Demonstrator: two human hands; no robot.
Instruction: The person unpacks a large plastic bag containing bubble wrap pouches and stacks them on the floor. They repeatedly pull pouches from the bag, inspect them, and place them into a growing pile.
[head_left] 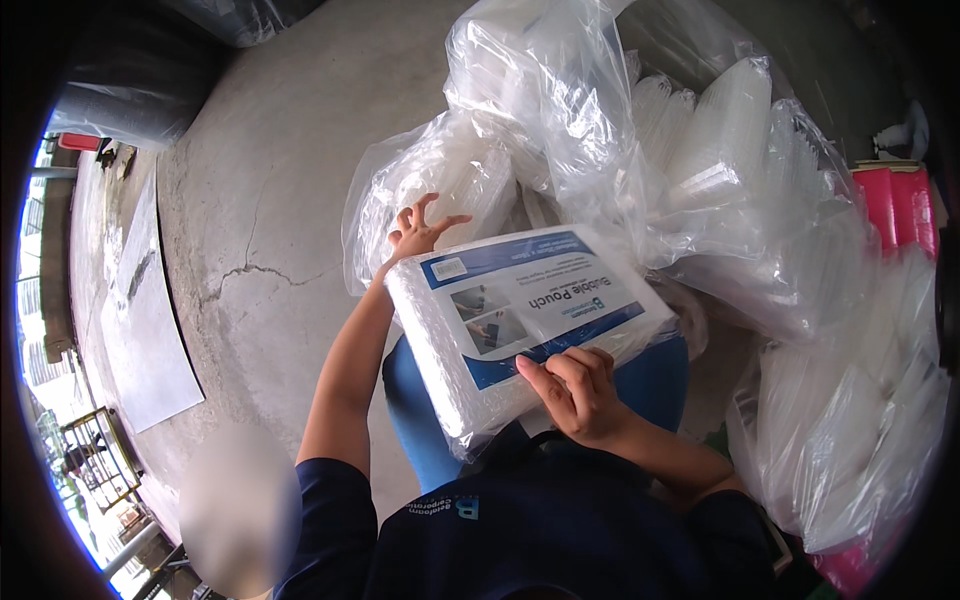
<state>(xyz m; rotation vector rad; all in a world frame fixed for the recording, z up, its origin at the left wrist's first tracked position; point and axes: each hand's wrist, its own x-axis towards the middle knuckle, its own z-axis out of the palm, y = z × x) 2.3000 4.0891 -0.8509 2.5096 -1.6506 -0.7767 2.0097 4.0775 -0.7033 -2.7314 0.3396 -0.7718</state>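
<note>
We judge the pack (545, 298) light, slick, best held by opposite edges; left hand (415, 236) spread, right hand (588, 402) curled, grip unclear.

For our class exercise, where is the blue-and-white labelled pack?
Head view, just right of centre: the pack lies over the blue trousers, between left hand and right hand.

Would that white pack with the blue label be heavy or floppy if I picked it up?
The pack is probably light, since it looks puffy. Its shiny wrapping may be slippery. Its thick, boxy shape suggests little flopping.
</note>
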